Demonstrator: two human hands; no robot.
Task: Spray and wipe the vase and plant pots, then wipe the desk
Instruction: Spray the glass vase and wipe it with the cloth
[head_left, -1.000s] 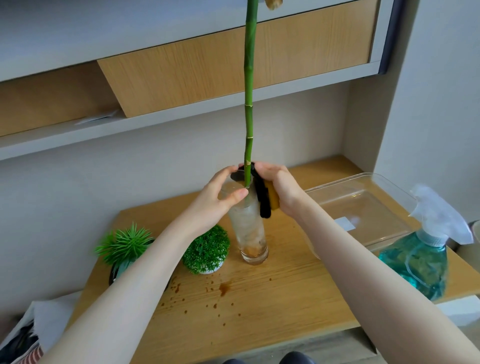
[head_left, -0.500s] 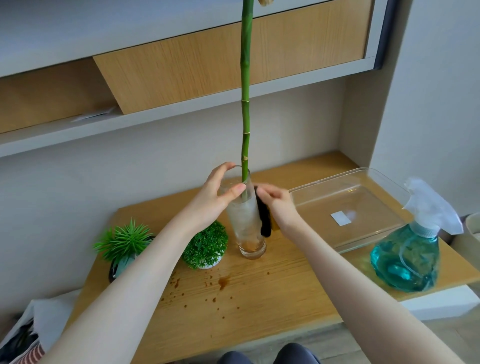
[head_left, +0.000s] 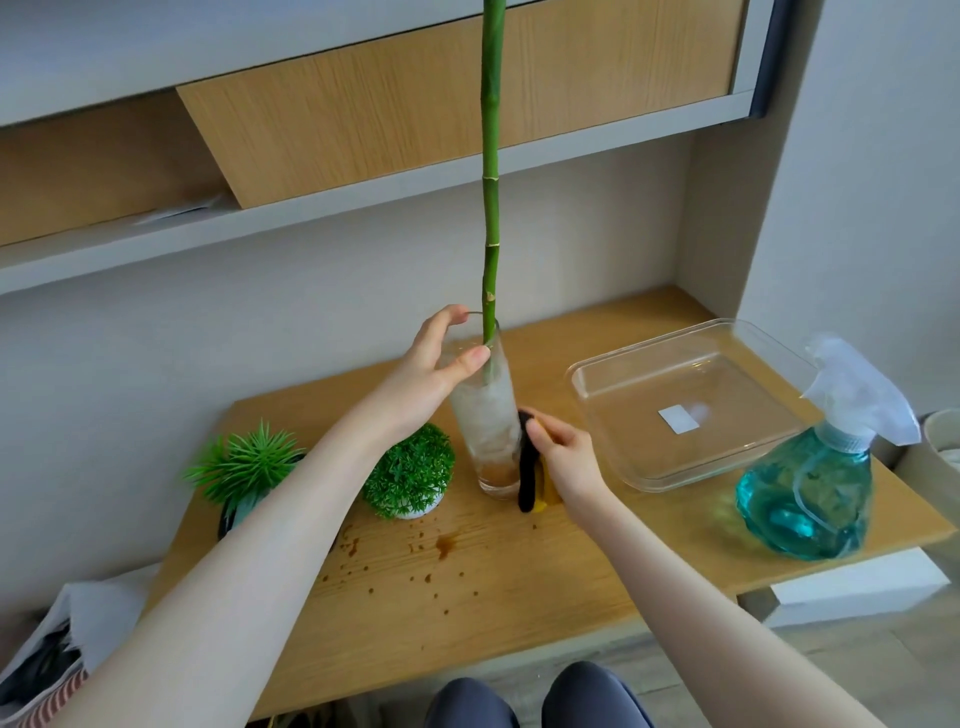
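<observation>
A tall glass vase (head_left: 485, 415), its wall foamy, stands on the wooden desk (head_left: 519, 582) with a long green stalk (head_left: 490, 208) rising out of it. My left hand (head_left: 431, 374) grips the vase at its rim. My right hand (head_left: 563, 457) holds a yellow and black sponge (head_left: 529, 480) pressed against the vase's lower right side. Two small potted plants stand left of the vase: a round bushy one (head_left: 408, 473) in a white pot and a spiky one (head_left: 247, 462) in a dark pot. A teal spray bottle (head_left: 815, 478) stands at the right.
A clear plastic tray (head_left: 779, 441) lies between the vase and the spray bottle. Brown splashes (head_left: 415, 551) dot the desk in front of the plants. Shelves and a wooden cabinet hang above. A bag sits at the lower left, my knees below the desk edge.
My right hand has slid the sponge down the vase's right side from the rim to near the base. My left hand has kept its hold at the rim.
</observation>
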